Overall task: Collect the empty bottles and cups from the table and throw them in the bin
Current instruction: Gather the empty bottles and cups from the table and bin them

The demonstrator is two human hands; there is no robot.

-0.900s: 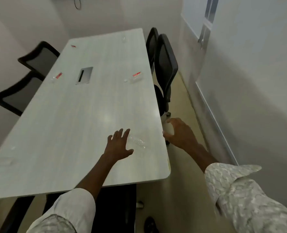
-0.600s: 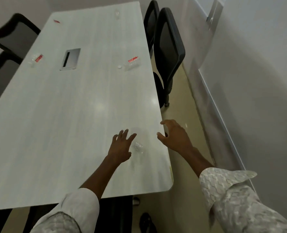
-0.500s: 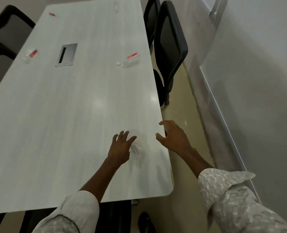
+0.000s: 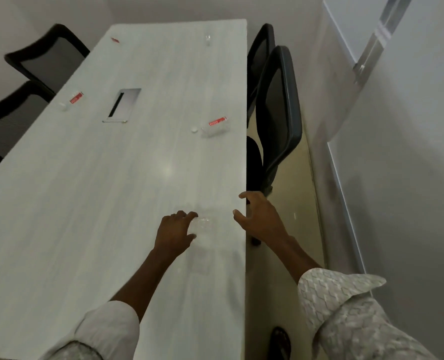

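A clear plastic cup stands near the right edge of the long pale table. My left hand is closed around its left side, fingers and thumb touching it. My right hand hovers open at the table's right edge, just right of the cup and apart from it. Farther up the table lie a clear bottle with a red label with a white cap beside it, another red-labelled bottle near the left edge, and a small clear cup at the far end.
A grey cable hatch is set into the table's middle. Two black chairs stand along the right side, two more on the left. A white wall runs close on the right, leaving a narrow floor strip. A red scrap lies far left.
My left hand has gone from spread open beside the near cup to closed around it. My right hand moved in toward the table edge. The camera tilted, showing more of the far end.
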